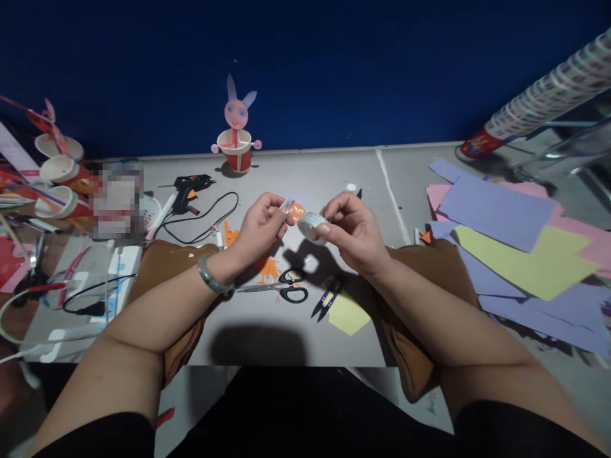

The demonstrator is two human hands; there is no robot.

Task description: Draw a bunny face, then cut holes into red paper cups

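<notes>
Between the thumb and fingers of my right hand (356,232) is a roll of tape (312,224), its round side facing left. My left hand (265,222) is closed in a pinch. A small pale, partly see-through piece (286,205) shows at its fingertips, too small to name. Just beyond those fingertips is an orange paper piece (298,211) with an eye drawn on it; whether the hand touches it I cannot tell. Below the hands lie black-handled scissors (292,292) and black thread snips (327,299). Orange paper scraps (270,270) are near the scissors.
A paper-cup rabbit (237,152) stands at the back, right of a black glue gun (188,191) with its cord. Coloured paper sheets (496,210) and stacked paper cups (525,108) are on the right. Cups (64,203) and a power strip (119,270) sit left.
</notes>
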